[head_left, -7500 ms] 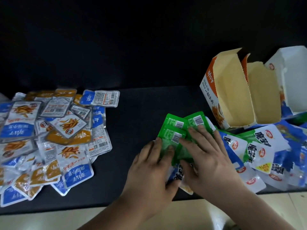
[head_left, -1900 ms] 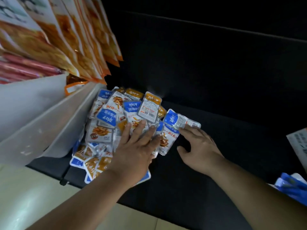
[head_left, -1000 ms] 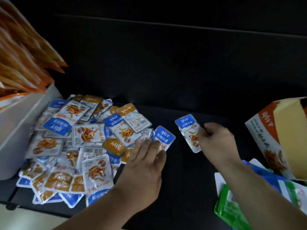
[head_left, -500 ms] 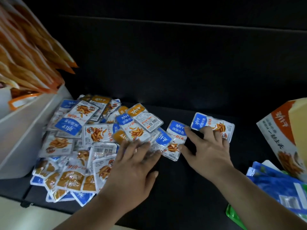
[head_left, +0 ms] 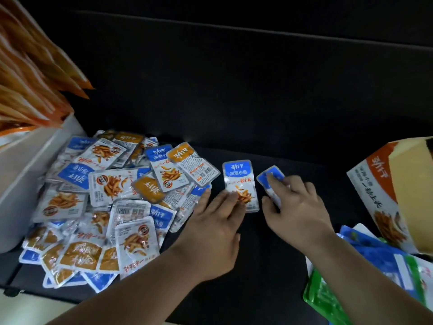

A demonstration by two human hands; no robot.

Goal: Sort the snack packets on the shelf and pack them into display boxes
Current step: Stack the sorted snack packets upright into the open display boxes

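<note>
Left grip, fingers flat, is pressing a blue packet lying just right of the packet pile; right grip is pinching a second blue packet farther right of that pile.

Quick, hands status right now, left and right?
Left hand: open, fingertips pressing the separated packet.
Right hand: pinching a tilted blue packet.
</note>
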